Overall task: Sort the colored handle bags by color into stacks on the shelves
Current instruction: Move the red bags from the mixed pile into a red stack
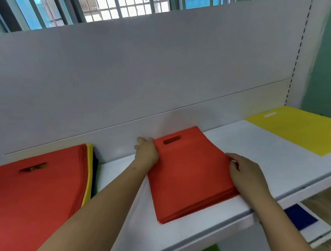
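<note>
So both hands are on the red stack (184, 172) in the middle of the shelf (257, 139), squaring it up I'd guess. Left hand (146, 150) rests against the far left corner by the handle slot, fingers fairly straight, more pushing than gripping. Right hand (243, 172) is on the right edge with fingers curled onto it, a narrow grip on the bags. The stack's long axis runs away from the person, tilted a bit left at the front.

The mixed pile (39, 189) with red on top, yellow and dark blue under it, sits well to the left of the left hand, so that hand is nearer for the next pull. 1 yellow bag (299, 129) lies far right, beyond the right hand.
</note>
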Available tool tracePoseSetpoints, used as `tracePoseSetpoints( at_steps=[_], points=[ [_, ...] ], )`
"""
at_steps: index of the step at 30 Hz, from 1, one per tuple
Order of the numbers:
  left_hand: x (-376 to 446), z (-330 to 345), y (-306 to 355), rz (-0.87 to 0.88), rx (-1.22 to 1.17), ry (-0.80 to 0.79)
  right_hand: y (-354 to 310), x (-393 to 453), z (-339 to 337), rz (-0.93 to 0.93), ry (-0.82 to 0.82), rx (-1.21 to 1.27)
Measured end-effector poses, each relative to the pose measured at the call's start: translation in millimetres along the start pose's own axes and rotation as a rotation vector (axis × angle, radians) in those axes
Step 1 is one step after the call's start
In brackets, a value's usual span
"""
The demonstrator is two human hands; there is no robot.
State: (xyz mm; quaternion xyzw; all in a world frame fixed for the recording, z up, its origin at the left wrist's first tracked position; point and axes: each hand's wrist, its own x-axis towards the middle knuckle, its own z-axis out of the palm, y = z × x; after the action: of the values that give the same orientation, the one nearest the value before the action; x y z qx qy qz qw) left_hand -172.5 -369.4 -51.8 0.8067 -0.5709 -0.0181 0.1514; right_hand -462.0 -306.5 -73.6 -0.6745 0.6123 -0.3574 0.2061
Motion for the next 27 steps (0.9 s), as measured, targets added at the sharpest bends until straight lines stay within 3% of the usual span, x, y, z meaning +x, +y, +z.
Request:
tracePoseSetpoints(
  at_steps=[4, 7, 10, 14, 19, 24, 27],
  points=[
    [0, -13, -5, 0.012, 0.023, -0.005, -11, -3, 1, -0.018, 0.114, -0.252],
    [2, -41, -22, 0.062, 0.012, -0.001, -41, -6, 4, -0.048, 0.159, -0.236],
    [-1, -79, -51, 0.130, 0.031, 0.074, -81, -11, 20, -0.203, 0.173, -0.154],
    [-23, -133, -107, 0.171, 0.034, 0.206, -145, -34, 63, -0.383, -0.061, 0.129],
    [-59, -173, -193, 0.123, 0.087, 0.346, -208, -85, 109, -0.575, -0.331, 0.264],
    [-107, -189, -279, -0.081, 0.152, 0.362, -251, -124, 138, -0.699, -0.565, 0.127],
    [-124, -185, -312, -0.216, 0.253, 0.241, -260, -135, 150, -0.733, -0.607, 0.012]
  ],
)
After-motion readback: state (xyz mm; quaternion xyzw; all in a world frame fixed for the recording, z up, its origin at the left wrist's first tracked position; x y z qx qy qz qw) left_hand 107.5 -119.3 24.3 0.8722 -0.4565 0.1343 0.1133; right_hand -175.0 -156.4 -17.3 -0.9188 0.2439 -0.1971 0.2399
